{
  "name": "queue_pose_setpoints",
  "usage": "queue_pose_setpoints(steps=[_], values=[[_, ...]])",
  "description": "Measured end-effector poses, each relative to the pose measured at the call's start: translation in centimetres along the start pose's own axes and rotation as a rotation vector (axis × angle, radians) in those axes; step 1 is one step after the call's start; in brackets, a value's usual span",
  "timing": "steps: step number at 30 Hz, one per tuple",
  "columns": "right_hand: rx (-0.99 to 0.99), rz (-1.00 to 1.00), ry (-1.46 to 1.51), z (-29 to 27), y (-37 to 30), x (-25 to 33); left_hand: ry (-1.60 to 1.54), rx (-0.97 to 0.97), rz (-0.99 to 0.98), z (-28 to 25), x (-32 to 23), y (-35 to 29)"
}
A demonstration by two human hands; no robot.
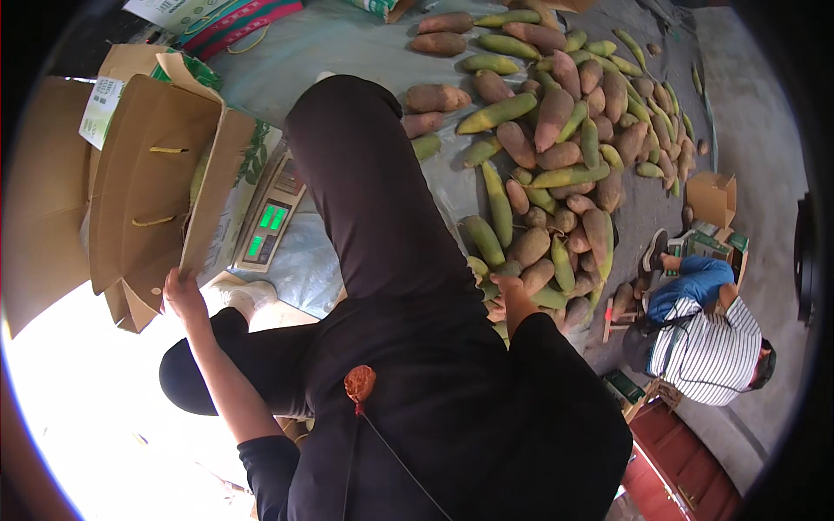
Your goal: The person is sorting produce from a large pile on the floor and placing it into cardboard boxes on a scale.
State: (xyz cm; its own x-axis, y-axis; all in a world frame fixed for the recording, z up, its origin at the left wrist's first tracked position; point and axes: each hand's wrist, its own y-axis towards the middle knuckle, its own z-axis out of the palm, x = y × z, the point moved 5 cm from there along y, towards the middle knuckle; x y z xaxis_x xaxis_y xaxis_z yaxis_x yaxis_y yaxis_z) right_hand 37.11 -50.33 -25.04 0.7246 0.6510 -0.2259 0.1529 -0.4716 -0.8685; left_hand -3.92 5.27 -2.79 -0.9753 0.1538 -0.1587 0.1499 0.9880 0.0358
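Observation:
My left hand (184, 300) pinches the near edge of an open cardboard box (156, 113) at the left. Yellow cord handles show on its inner wall, and part of a green root lies inside. The box rests on a scale (269, 217) with a lit green display. My right hand (514, 300) reaches into the left edge of a large heap of long green radishes (569, 176) and pinkish-brown roots (554, 117). Its fingers curl in among them, partly hidden, so what they hold cannot be made out.
Plastic sheeting (347, 39) covers the floor under the heap. A pink and green bag (243, 26) lies at the far left. To the right, a person in a striped shirt (708, 356) bends near another cardboard box (712, 198). A reddish-brown cabinet (673, 456) stands at the lower right.

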Motion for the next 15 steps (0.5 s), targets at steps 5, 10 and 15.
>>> queue_pose_setpoints(steps=[5, 10, 15], values=[[-0.052, 0.126, 0.171, 1.5, 2.7, -0.8, -0.027, -0.050, 0.011, -0.8, 0.4, -0.2], [-0.225, -0.120, -0.043, 1.8, -1.6, 1.9, 0.115, 0.001, -0.017, -1.4, 1.0, -0.9], [-0.264, -0.785, -0.258, 0.7, -3.2, 9.2, 0.098, -0.023, -0.017, -2.2, -1.8, -0.9]])
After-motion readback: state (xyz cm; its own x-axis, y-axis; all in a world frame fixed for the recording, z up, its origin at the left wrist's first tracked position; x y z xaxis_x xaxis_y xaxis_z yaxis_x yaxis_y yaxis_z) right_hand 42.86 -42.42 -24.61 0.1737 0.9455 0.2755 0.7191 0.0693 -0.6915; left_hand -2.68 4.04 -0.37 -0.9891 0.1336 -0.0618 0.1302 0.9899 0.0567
